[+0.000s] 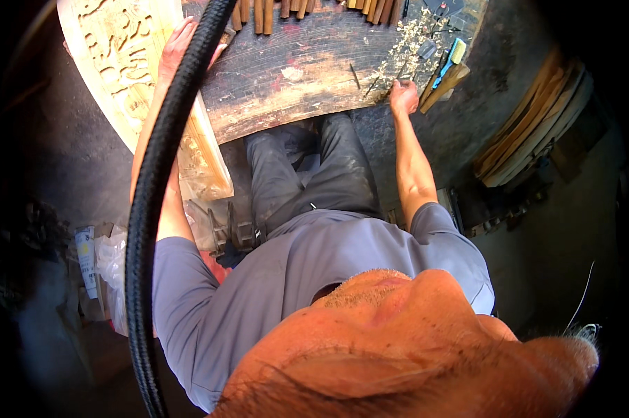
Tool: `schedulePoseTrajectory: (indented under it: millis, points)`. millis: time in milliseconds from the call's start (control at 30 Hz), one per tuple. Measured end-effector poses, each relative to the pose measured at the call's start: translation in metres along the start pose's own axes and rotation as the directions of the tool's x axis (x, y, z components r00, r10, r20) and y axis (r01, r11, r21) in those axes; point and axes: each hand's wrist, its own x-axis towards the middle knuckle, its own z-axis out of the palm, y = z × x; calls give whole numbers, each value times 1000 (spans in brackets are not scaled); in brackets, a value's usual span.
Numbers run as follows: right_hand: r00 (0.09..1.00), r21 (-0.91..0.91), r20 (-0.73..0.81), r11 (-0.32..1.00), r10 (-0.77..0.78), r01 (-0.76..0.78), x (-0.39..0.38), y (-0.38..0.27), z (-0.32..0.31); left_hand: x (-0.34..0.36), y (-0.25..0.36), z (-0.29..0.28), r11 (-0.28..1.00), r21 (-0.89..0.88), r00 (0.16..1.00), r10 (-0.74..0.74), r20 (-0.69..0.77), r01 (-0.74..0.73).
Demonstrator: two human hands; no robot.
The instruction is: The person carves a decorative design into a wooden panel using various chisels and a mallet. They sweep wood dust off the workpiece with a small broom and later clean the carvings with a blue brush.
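Carved wooden panel (123,52) on the left of the bench (272,97), left hand (175,54) at its edge.
That grip is wide, thumb apart; the right hand (405,97) curls near wood shavings (410,45) and a blue-handled brush (449,64), whether holding anything I cannot tell.

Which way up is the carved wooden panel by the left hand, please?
Carved side up: the panel shows its relief pattern to the camera.

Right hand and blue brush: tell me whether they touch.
Apart. The head view shows the right hand to the left of the blue brush, with a dark gap visible between them.
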Motion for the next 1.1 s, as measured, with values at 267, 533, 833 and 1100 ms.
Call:
schedulePoseTrajectory:
  millis: [267, 533, 833, 1100]
  points:
    - [962, -4, 275, 1000, -1, 2, 19, 10, -15, 9, 5, 3, 998, -58, 1000, -31, 4, 31]
    - [971, 358, 105, 919, -214, 164, 39, -65, -57, -1, -1, -5, 998, -18, 998, -54, 35, 55]
    - [922, 181, -23, 905, -387, 384, 162, -162, -92, 2, -5, -4, 1000, -23, 1000, -14, -4, 14]
    - [929, 302, -46, 881, -368, 364, 136, -152, -79, -23, -25, 17, 999, 29, 1000, 29, 13, -29]
